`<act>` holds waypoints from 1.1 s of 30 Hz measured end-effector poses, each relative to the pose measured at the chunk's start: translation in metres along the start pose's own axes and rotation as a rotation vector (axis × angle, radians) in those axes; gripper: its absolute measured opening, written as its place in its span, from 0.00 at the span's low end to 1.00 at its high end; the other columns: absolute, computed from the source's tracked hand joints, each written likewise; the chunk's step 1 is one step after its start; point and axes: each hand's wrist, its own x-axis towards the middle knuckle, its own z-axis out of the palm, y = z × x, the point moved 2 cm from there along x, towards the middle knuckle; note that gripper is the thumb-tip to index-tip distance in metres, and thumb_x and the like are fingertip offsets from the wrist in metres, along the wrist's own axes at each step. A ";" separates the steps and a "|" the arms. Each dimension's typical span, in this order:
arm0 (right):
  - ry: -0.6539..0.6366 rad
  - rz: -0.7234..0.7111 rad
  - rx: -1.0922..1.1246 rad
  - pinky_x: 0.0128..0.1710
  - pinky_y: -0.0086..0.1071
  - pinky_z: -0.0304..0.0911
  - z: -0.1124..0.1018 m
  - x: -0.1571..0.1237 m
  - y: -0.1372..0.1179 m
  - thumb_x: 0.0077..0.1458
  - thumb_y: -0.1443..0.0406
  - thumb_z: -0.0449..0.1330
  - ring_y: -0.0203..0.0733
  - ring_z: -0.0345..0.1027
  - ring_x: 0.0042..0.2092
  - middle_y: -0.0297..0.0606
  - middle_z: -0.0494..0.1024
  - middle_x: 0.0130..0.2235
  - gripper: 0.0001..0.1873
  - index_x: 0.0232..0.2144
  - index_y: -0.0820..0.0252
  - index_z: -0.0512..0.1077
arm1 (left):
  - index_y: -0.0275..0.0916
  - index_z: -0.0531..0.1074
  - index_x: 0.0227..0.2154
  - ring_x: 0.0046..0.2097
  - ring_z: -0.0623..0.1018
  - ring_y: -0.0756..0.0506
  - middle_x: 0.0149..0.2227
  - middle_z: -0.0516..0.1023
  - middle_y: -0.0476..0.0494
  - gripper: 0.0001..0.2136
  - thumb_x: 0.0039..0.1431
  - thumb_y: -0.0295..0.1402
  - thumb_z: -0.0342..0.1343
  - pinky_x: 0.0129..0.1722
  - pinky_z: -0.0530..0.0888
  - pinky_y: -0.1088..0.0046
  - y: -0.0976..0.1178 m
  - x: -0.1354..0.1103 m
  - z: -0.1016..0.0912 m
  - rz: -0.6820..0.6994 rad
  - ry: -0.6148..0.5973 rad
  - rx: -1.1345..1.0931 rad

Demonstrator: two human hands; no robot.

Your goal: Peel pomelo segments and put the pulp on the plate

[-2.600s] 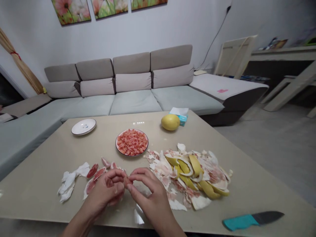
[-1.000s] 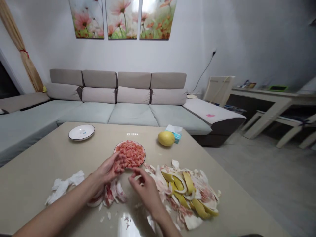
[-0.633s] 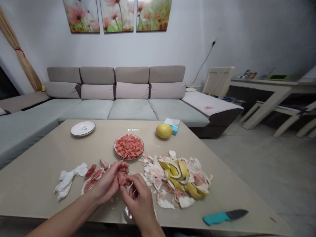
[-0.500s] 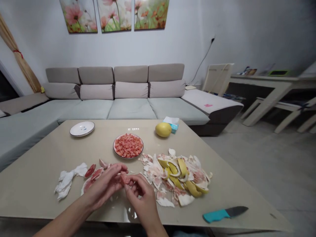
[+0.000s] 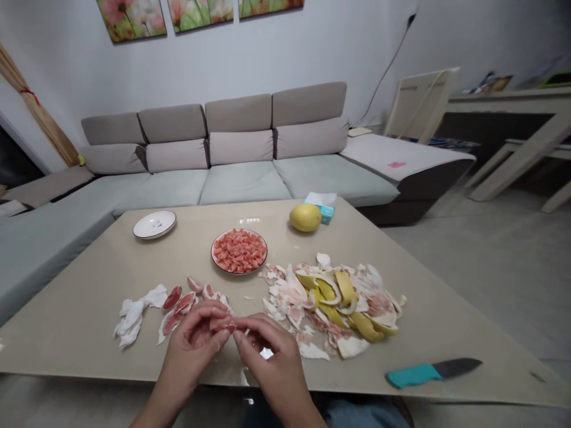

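Observation:
A piece of pink pomelo flesh (image 5: 222,324) is between my two hands, low over the table's near edge. My left hand (image 5: 190,342) grips it between thumb and fingers. At its right end, the thumb and forefinger of my right hand (image 5: 274,359) pinch the edge. Several pomelo segments (image 5: 184,303), some with white membrane, lie just beyond my left hand. To the right of my right hand spreads a heap of yellow rind and white pith (image 5: 334,306). Farther off, small pink flesh pieces (image 5: 239,251) fill a dark-rimmed plate (image 5: 213,255).
A knife (image 5: 432,372) with a turquoise handle lies at the near right of the table (image 5: 89,285). Crumpled white tissue (image 5: 134,318) is at left. Along the far side are a white plate (image 5: 154,225), a whole yellow pomelo (image 5: 305,217) and a tissue box (image 5: 328,215). A sofa (image 5: 243,181) stands behind.
My left hand has turned, its fingers now curled round the pomelo flesh instead of extended over it. The right hand still pinches the flesh. The camera view has tilted and shifted.

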 end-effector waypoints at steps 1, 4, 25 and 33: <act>0.005 -0.015 -0.014 0.24 0.25 0.63 -0.001 0.000 -0.001 0.56 0.68 0.61 0.35 0.69 0.27 0.38 0.79 0.31 0.06 0.34 0.58 0.79 | 0.41 0.78 0.32 0.45 0.78 0.46 0.42 0.75 0.45 0.07 0.49 0.28 0.67 0.47 0.76 0.75 0.001 -0.001 0.001 0.039 -0.005 0.036; 0.041 -0.088 -0.069 0.25 0.25 0.63 -0.002 -0.002 -0.005 0.56 0.70 0.60 0.36 0.70 0.27 0.39 0.80 0.31 0.08 0.34 0.59 0.79 | 0.42 0.79 0.32 0.45 0.79 0.46 0.43 0.74 0.44 0.06 0.51 0.27 0.65 0.46 0.77 0.74 0.004 -0.005 0.002 0.107 -0.019 0.121; -0.030 0.420 0.131 0.20 0.26 0.46 -0.002 -0.001 -0.013 0.41 0.63 0.55 0.30 0.49 0.20 0.26 0.59 0.16 0.07 0.17 0.61 0.67 | 0.39 0.80 0.30 0.36 0.79 0.49 0.40 0.80 0.43 0.11 0.41 0.31 0.72 0.39 0.76 0.78 0.006 -0.013 0.008 -0.303 0.028 -0.123; -0.080 0.524 0.249 0.21 0.26 0.44 0.000 -0.002 -0.011 0.40 0.61 0.57 0.30 0.47 0.21 0.25 0.59 0.16 0.08 0.19 0.61 0.67 | 0.37 0.80 0.32 0.32 0.77 0.52 0.35 0.79 0.45 0.15 0.39 0.30 0.73 0.37 0.76 0.78 0.002 -0.014 0.009 -0.466 -0.038 -0.358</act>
